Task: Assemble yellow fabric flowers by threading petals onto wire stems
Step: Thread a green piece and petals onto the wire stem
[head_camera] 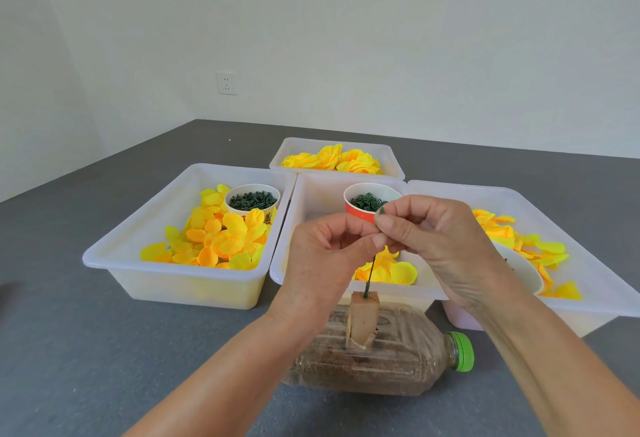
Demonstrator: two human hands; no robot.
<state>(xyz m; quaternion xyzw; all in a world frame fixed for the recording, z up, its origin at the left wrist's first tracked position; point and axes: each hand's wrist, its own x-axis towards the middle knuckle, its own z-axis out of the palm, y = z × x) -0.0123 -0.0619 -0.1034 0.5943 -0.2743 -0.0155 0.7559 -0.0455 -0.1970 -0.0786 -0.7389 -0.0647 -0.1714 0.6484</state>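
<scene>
Wire stem [370, 272], thin and dark green, stands nearly upright, leaning a little right, its foot stuck in the top of a small wooden block [363, 318]. Block sits on a clear plastic bottle [374, 364] lying on its side, green cap [463, 351] to the right, brown granular fill inside. Upper end of the stem runs up between both hands. Left hand [320, 258] has fingers curled, thumb and forefinger pinched together at the stem's top. Right hand [436, 234] likewise curled, thumb and forefinger pinching a small green piece [381, 210] just above the left fingertips; whether that piece is the stem's tip or a separate part cannot be told from this angle. Behind the hands, middle white tray [313, 194] holds a red paper cup [360, 209] of green wire rings and a few yellow petals [398, 272] near its front wall. Left tray [114, 253] holds a heap of yellow and orange petals [221, 235] and a white cup [252, 198] of dark green bits. Right tray [588, 256] holds more loose petals [533, 246] and a white bowl [526, 270], partly hidden by the right wrist. Far tray [391, 159] holds finished yellow flowers [341, 159]. All rests on a grey tabletop [69, 350]; wall socket [227, 83] on the white wall beyond.
</scene>
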